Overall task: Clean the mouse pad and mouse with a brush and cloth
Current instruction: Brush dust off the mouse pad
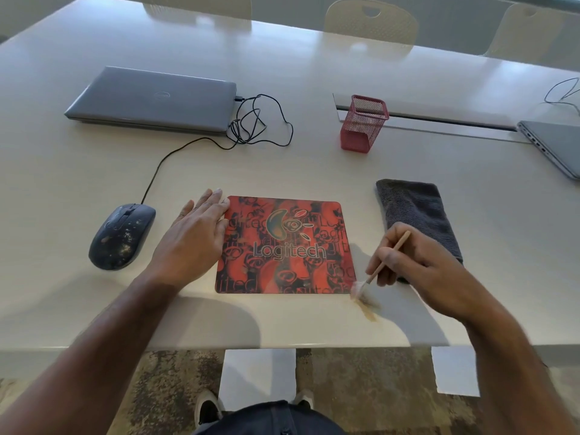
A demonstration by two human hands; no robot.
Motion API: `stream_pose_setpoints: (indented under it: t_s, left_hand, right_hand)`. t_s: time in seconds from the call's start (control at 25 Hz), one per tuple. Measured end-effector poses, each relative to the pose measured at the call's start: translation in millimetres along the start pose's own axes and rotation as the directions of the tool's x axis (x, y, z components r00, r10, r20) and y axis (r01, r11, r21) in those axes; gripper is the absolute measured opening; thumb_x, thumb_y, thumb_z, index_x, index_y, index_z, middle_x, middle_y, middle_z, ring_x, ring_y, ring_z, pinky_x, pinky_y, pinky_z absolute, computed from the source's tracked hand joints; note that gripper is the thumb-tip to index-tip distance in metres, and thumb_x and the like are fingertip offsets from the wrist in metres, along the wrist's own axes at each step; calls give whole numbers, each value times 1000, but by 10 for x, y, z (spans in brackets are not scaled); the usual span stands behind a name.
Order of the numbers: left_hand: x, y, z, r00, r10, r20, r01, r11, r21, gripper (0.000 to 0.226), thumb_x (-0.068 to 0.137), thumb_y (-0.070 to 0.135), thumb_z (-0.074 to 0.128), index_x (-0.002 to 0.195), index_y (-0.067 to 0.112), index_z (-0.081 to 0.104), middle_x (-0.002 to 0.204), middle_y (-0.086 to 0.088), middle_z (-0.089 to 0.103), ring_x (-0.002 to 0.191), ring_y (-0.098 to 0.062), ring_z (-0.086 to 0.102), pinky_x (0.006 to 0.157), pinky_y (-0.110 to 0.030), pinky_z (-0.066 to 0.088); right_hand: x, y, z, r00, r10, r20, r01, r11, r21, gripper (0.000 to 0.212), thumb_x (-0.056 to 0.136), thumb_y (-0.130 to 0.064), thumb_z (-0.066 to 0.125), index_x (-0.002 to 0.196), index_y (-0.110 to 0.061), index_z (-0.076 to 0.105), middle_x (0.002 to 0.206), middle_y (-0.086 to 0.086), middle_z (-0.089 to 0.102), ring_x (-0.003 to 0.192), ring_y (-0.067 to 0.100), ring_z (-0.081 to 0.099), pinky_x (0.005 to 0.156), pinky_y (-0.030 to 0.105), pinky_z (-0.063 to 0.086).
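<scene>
1. We see a big white tabletop [314, 158].
2. The red mouse pad [285, 246] lies flat near us.
3. The dark cloth [417, 211] sits folded just right of it.
4. Our left hand [194, 233] presses the pad's left edge, fingers straight.
5. The dirty mouse [122, 235] rests left of that hand.
6. Our right hand [411, 259] has its grip around the brush [381, 266], bristles on the tabletop by the pad's near right corner.

Red-black mouse pad [285, 246], grey cloth [417, 211]

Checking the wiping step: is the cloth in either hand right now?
No, the dark cloth lies folded on the table, the right hand holds the brush and the left hand presses flat.
</scene>
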State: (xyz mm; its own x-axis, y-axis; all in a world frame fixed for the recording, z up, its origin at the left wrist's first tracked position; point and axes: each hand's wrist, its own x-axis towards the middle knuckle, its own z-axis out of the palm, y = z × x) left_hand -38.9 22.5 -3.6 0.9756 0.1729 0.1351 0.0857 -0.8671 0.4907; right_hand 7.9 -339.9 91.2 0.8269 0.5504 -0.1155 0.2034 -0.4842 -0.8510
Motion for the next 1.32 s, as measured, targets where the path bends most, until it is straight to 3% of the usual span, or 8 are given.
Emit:
stream_pose_setpoints:
  t_s: [0.16,0.4,0.52,0.64,0.8,0.88,1.08,1.32]
  left_hand:
    - [1,0,-2,1000,4,-2,-4,1000,0,49,107,23,40,155,15,38,166,0,25,154,-4,10,126,-31,6]
    - [-3,13,4,1000,1,-10,-1,1000,3,48,107,22,40,154,15,39,165,0,26,154,-5,11,126,-30,7]
    - [-5,18,-2,1000,1,-12,-1,1000,6,48,107,22,40,154,15,39,166,0,25,154,-5,11,125,-29,5]
    - [-6,10,-1,1000,5,-11,-5,1000,9,48,107,22,40,154,14,38,166,0,25,154,-5,10,125,-28,5]
    - [-4,-1,1,1000,3,-8,-3,1000,9,48,107,23,40,154,15,38,166,0,25,154,-5,10,125,-29,6]
    - [0,-6,5,1000,4,-6,-4,1000,8,49,107,24,40,155,15,37,166,0,24,154,-5,10,125,-29,5]
    - [0,-10,6,1000,7,-7,-7,1000,12,49,107,24,40,155,14,37,166,-1,24,154,-6,10,125,-29,6]
    - [-1,-3,14,1000,13,-8,-13,1000,9,49,106,24,40,154,14,37,166,-1,25,154,-7,11,125,-30,7]
  right_hand:
    - [93,16,176,977,-96,-189,124,982,145,28,98,-27,55,100,1,56,100,14,78,89,26,75,81,36,61]
    - [23,49,93,999,7,-40,-9,999,-51,17,106,-17,54,94,-6,58,85,9,78,71,26,72,70,38,56]
    - [15,-7,67,976,-25,-214,39,997,62,15,105,-13,55,95,-3,58,88,11,78,73,26,74,70,32,59]
    - [109,32,246,938,-39,-343,73,994,87,16,103,-22,57,96,-9,60,93,6,79,84,19,78,78,30,62]
    - [70,65,283,980,13,-198,-20,999,-33,20,105,-24,56,90,-11,57,82,10,79,72,23,75,73,43,61]
    - [16,-8,190,991,31,-130,-43,995,-91,21,106,-21,55,88,-11,57,80,11,78,66,25,74,68,42,59]
    - [67,-31,245,954,-29,-300,49,997,59,14,103,-20,58,95,-8,61,90,7,79,82,21,77,77,32,60]
    - [31,13,242,996,1,-89,-1,1000,9,17,105,-13,55,91,-4,57,82,14,77,68,29,72,68,41,57]
